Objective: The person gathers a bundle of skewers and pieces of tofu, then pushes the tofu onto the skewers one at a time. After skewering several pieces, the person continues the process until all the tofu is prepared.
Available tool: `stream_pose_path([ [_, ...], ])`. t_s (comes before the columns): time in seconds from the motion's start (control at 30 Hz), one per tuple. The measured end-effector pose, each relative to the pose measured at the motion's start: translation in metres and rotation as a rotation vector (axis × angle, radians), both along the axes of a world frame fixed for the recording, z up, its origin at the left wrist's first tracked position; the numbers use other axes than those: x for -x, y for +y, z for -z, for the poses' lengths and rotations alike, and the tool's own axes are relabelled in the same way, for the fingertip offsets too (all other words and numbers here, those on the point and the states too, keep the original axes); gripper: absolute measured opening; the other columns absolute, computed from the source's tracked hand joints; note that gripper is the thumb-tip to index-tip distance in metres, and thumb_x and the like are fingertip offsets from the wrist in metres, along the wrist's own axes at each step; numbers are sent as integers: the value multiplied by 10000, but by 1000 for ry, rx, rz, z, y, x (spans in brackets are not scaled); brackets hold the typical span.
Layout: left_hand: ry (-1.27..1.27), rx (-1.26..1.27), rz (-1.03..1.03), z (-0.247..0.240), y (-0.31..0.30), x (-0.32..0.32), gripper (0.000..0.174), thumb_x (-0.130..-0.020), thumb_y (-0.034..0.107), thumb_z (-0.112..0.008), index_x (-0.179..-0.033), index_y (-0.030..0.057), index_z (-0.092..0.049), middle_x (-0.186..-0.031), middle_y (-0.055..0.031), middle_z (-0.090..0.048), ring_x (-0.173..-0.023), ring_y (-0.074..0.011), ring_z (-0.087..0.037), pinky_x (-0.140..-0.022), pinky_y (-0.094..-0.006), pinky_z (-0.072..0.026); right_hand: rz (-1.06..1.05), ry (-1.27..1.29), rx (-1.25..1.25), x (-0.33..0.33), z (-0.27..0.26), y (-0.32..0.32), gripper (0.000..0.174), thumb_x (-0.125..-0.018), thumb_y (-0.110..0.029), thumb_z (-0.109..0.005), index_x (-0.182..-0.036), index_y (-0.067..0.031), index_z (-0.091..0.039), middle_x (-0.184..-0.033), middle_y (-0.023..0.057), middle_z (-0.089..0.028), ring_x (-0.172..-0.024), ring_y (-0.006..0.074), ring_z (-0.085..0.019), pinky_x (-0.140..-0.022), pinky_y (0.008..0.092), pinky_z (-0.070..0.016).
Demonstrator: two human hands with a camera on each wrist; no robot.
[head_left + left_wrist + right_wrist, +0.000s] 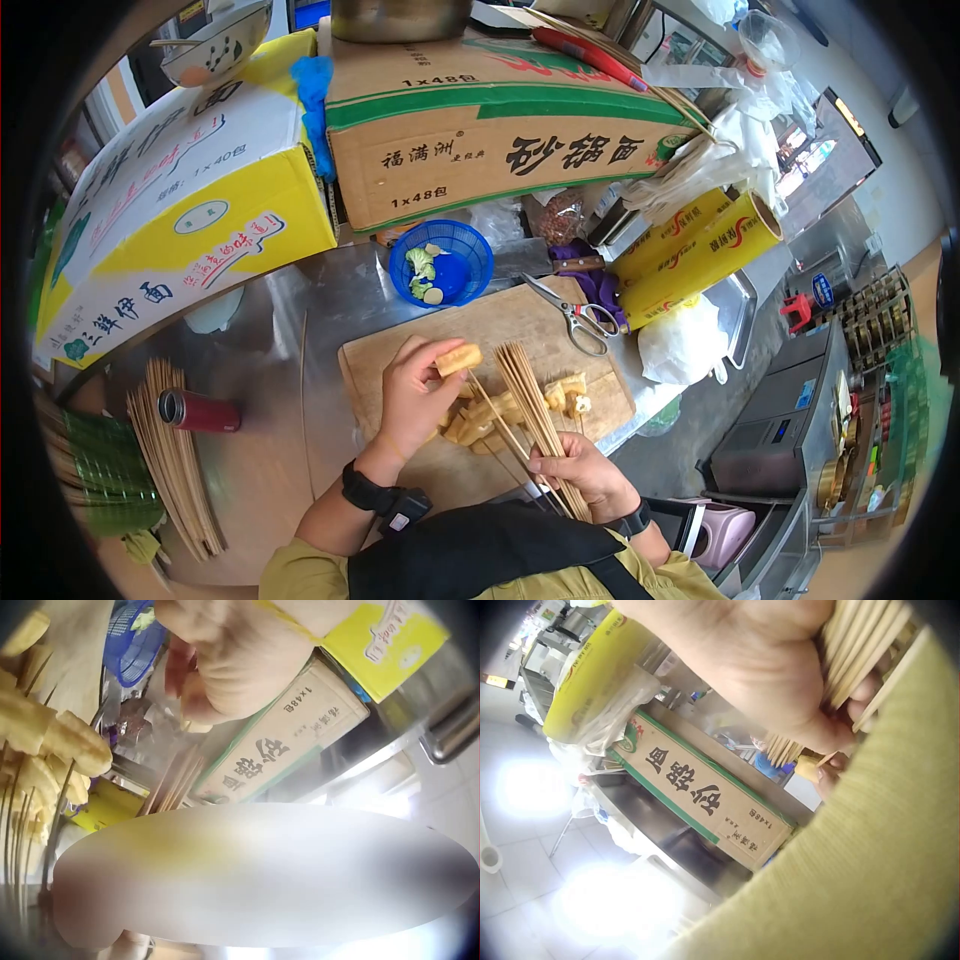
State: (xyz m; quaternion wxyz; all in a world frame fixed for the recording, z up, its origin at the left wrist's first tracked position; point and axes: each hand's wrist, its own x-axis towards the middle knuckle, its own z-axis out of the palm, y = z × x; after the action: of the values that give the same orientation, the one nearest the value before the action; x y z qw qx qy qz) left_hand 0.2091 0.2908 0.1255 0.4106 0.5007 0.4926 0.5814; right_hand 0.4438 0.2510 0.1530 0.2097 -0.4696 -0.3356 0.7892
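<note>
My left hand [412, 392] pinches a short golden fried dough piece [459, 360] between thumb and fingers above the wooden cutting board [395, 345]. In my right hand [585, 470] is a thick bundle of bamboo skewers [528, 395]. One single skewer [503, 424] slants apart from that bundle, its tip at the dough piece. In the right wrist view the skewer meets the end of the piece [806, 768]. Several more dough pieces [480, 420] lie on the board below, partly hidden by the bundle. The left wrist view shows skewers stuck through such pieces [75, 742].
Scissors [575, 318] lie at the board's far right edge, near a yellow film roll [700, 255]. Behind the board stands a blue basket [470, 270] with vegetable scraps. Cardboard boxes [480, 160] line the back. To the left are a red flask [205, 411] and loose skewers [175, 460].
</note>
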Motion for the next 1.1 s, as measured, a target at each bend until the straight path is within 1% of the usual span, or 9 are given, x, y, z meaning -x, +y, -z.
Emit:
stream_pose_path([
  [0.07,299,-104,-30,-6,-3,0,324,-723,-20,-679,-1040,37,-648,-867,-61,-576,-787,-153,-614,-635,-236,-484,-4,2,-2,-1,-1,1,102,-768,-57,-700,-814,-24,-615,-633,1,-566,-498,64,-496,-475,184,-377],
  [0.33,383,-29,108,0,-15,-18,305,-724,90,-696,-1028,84,-665,-835,-71,-595,-677,-202,-614,-612,-290,-496,-8,-107,-52,-5,-1,12,53,-789,-59,-654,-826,-41,-620,-670,-6,-580,-544,50,-495,-505,183,-377],
  [0.47,347,-85,241,-3,-9,-21,363,-746,137,-708,-1095,73,-634,-874,-76,-614,-770,-199,-615,-686,-277,-494,83,-132,-95,-15,2,19,92,-785,-49,-655,-855,-21,-601,-690,8,-576,-540,69,-501,-503,193,-383],
  [0.53,71,65,241,30,8,-11,341,-788,143,-679,-1115,71,-612,-1006,-81,-628,-838,-211,-628,-771,-300,-513,153,-83,-119,-20,-1,22,131,-780,-38,-663,-878,-4,-583,-678,20,-561,-509,87,-504,-485,199,-395],
  [0.6,351,76,138,53,25,17,355,-769,95,-663,-1120,89,-607,-1088,-80,-606,-952,-225,-597,-854,-311,-489,192,1,-105,-26,-4,20,159,-776,-70,-646,-884,8,-559,-698,55,-551,-518,116,-508,-496,216,-405],
  [0.7,914,-6,380,97,28,23,374,-718,-20,-606,-1079,79,-613,-1120,-56,-595,-1072,-243,-526,-940,-327,-428,194,132,-112,-29,-10,19,200,-741,-91,-631,-885,20,-548,-701,89,-543,-546,149,-525,-506,234,-420],
  [0.83,967,70,559,93,28,11,449,-644,-22,-623,-1079,90,-618,-1108,-61,-591,-1078,-275,-498,-950,-333,-413,93,170,-111,-32,-8,19,169,-803,-74,-612,-947,-8,-552,-729,18,-545,-595,97,-518,-538,206,-404],
  [0.93,993,159,529,81,30,11,435,-695,0,-637,-1120,84,-602,-1069,-40,-600,-1019,-220,-550,-900,-317,-450,100,93,-82,-29,-8,17,209,-776,-35,-644,-968,-19,-563,-735,13,-560,-600,89,-527,-539,203,-407],
  [1.1,-176,434,176,72,21,32,322,-866,102,-591,-1180,38,-563,-1072,-74,-600,-886,-138,-597,-774,-262,-510,67,15,-57,-20,-9,18,252,-750,-6,-685,-974,-35,-573,-722,5,-567,-588,70,-519,-524,193,-399],
])
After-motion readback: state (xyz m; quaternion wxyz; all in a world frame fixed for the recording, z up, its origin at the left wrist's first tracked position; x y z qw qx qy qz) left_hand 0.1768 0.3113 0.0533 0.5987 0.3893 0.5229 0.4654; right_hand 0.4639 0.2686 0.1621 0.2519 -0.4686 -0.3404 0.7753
